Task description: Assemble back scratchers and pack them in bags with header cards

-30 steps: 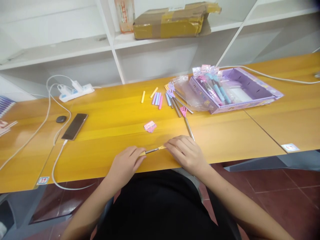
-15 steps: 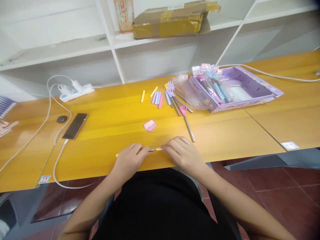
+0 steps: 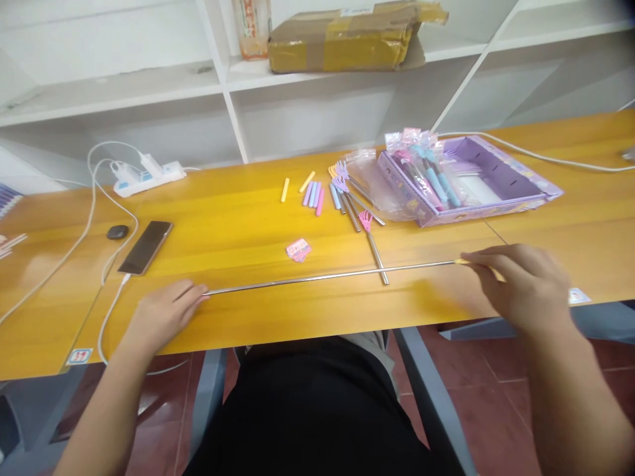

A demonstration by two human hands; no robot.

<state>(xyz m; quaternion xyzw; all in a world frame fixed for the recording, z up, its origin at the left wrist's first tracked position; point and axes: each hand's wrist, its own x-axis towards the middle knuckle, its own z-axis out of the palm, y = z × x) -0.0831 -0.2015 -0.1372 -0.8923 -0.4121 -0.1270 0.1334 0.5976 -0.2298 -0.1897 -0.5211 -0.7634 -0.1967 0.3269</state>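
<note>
A telescopic back scratcher (image 3: 307, 278) is stretched out long above the table, its thin metal rod running between my two hands. My left hand (image 3: 163, 314) is closed around its left end, which the fingers hide. At the other end, my right hand (image 3: 526, 284) grips a yellow part, mostly covered by the fingers. Under the rod lies a back scratcher with a pink claw head (image 3: 366, 220). Beyond it rest several more scratchers with purple and yellow heads (image 3: 340, 175). Small pink-and-white cards (image 3: 298, 250) lie in front of me.
Coloured sleeves (image 3: 312, 194) lie mid-table. A purple box (image 3: 496, 210) holds bagged scratchers (image 3: 436, 178). To the left are a phone (image 3: 145, 247), a black oval object (image 3: 118, 232) and a power strip (image 3: 149, 180) with white cables. A taped cardboard box (image 3: 342, 43) sits on the shelf.
My hands have moved far apart, left hand to the left and right hand to the right. The scratcher's rod has been pulled out from short to long.
</note>
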